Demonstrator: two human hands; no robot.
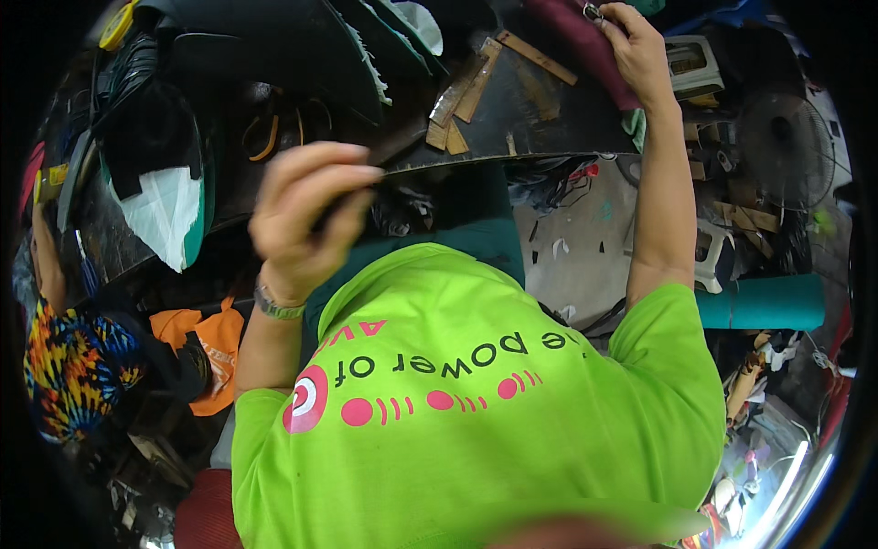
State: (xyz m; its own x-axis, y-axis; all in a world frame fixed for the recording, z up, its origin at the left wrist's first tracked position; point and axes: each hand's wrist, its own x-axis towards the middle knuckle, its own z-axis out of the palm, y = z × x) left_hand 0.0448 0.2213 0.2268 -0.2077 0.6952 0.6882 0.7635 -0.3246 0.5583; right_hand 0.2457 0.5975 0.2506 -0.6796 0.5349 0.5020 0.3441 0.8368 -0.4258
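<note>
My left hand (309, 215), slightly blurred, is raised in front of the dark worktable's edge. Its fingers are loosely bent and apart from the thumb, with nothing seen between them. At the far right of the table my right hand (638, 55) is closed, fingertips pinching a small shiny metal piece (593, 12) whose kind I cannot make out. Just beside that hand lies a maroon cloth-like bundle (574, 41). Several worn wooden strips (538, 57) rest on the dark table (402, 137) between my hands.
Dark sheets with pale frayed edges (265, 46) cover the table's left part. An orange-rimmed loop (265, 137) lies near its front edge. To the right are a fan (785, 146) and a teal roll (766, 303). Another person's patterned sleeve (69, 366) shows at left.
</note>
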